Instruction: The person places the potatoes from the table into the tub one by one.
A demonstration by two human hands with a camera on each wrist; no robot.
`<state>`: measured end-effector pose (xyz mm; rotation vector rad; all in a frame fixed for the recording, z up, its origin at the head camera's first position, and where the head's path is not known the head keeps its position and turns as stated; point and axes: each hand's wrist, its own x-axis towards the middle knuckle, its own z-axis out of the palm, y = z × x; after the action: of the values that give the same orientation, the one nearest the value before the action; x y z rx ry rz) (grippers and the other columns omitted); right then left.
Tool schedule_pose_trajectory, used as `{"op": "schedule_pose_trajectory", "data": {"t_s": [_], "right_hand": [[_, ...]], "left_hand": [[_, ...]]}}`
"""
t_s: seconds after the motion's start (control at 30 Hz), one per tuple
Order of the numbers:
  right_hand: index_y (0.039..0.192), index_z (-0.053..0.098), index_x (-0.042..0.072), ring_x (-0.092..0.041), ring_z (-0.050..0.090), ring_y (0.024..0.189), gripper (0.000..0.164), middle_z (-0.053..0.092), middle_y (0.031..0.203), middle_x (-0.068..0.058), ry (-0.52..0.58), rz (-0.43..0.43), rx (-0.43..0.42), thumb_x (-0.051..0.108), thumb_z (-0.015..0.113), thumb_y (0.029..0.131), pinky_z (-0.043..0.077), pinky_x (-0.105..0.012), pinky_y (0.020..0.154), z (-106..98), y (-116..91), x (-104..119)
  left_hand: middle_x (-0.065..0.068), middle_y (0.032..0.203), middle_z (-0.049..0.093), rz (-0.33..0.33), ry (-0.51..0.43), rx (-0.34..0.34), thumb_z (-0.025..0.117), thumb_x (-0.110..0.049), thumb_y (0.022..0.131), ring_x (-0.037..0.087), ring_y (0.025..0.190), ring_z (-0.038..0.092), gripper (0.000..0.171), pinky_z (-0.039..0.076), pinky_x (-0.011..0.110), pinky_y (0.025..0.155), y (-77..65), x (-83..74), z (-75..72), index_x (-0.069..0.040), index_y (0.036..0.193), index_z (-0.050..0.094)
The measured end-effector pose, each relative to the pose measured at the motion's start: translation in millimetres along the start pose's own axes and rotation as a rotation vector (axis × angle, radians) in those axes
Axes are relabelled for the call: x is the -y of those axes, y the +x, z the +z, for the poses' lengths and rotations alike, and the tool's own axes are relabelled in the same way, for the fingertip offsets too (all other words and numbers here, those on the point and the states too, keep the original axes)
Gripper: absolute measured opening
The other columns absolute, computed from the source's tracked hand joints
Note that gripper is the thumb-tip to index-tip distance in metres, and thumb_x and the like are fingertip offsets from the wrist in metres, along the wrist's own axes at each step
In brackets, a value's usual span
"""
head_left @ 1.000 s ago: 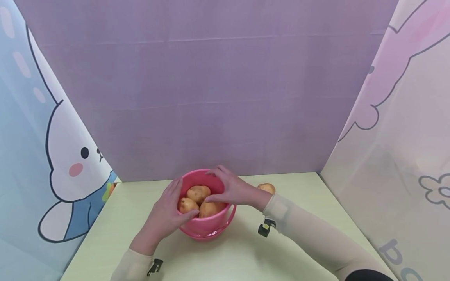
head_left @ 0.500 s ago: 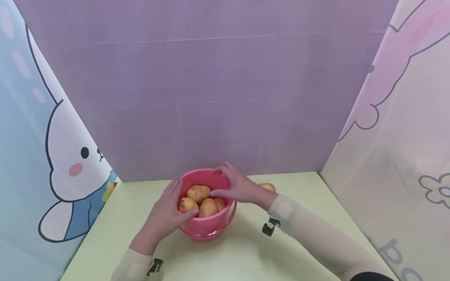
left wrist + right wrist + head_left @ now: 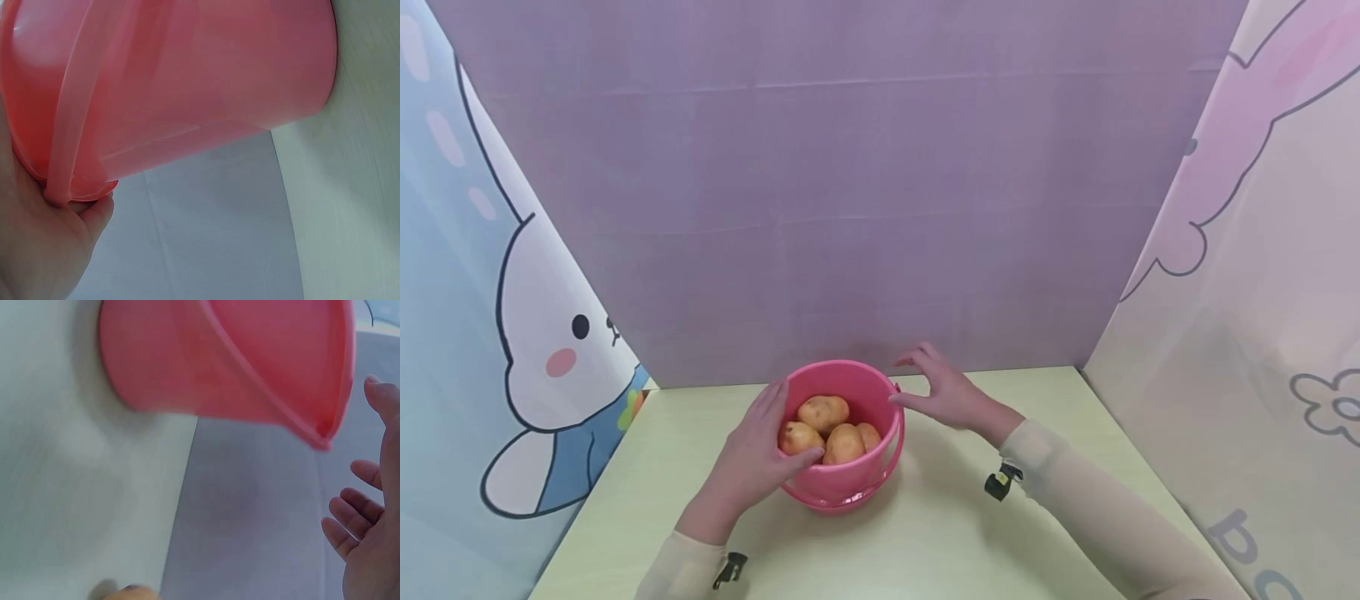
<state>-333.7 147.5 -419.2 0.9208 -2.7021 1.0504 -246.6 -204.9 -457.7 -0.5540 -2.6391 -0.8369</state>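
A pink bucket (image 3: 842,479) stands upright on the table with several potatoes (image 3: 823,412) inside. My left hand (image 3: 752,458) holds its left side at the rim, the thumb reaching over the front edge. In the left wrist view that hand (image 3: 44,250) lies against the rim beside the handle's (image 3: 75,106) pivot. To the bucket's right, my right hand (image 3: 951,396) is in the air with fingers loosely spread and nothing in them. The right wrist view shows this hand (image 3: 369,531) apart from the bucket (image 3: 187,356).
One loose potato (image 3: 131,592) lies on the table in the right wrist view; the right hand and wrist hide it in the head view. The pale table (image 3: 880,554) meets a purple back panel (image 3: 850,208). Printed panels (image 3: 572,450) stand on both sides.
My right hand has let go of a potato in the bucket and moved out to the right, past the rim. The left hand and bucket have stayed in place.
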Motion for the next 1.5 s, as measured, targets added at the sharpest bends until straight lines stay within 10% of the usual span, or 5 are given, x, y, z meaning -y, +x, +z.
{"op": "schedule_pose_trajectory", "data": {"t_s": [0.63,1.5], "right_hand": [[0.143,0.063,0.010,-0.031,0.062,0.129,0.064,0.056,0.144,-0.010,-0.167,0.014,-0.091,0.046,0.087,0.097,0.055,-0.057,0.109,-7,-32,-73],[0.157,0.056,0.003,-0.048,0.045,0.151,0.076,0.050,0.163,-0.021,-0.127,0.113,-0.168,0.034,0.088,0.095,0.038,-0.071,0.122,10,-54,-140]], "left_hand": [[0.018,0.179,0.029,-0.027,-0.001,0.017,0.088,-0.056,0.090,0.042,0.165,0.026,0.118,0.040,0.073,0.121,-0.6,-2.9,0.2,-0.003,0.175,0.026],[0.018,0.180,0.029,-0.033,-0.012,0.015,0.088,-0.056,0.090,0.042,0.165,0.026,0.118,0.039,0.073,0.121,-0.5,-6.9,-0.4,-0.003,0.175,0.026]]}}
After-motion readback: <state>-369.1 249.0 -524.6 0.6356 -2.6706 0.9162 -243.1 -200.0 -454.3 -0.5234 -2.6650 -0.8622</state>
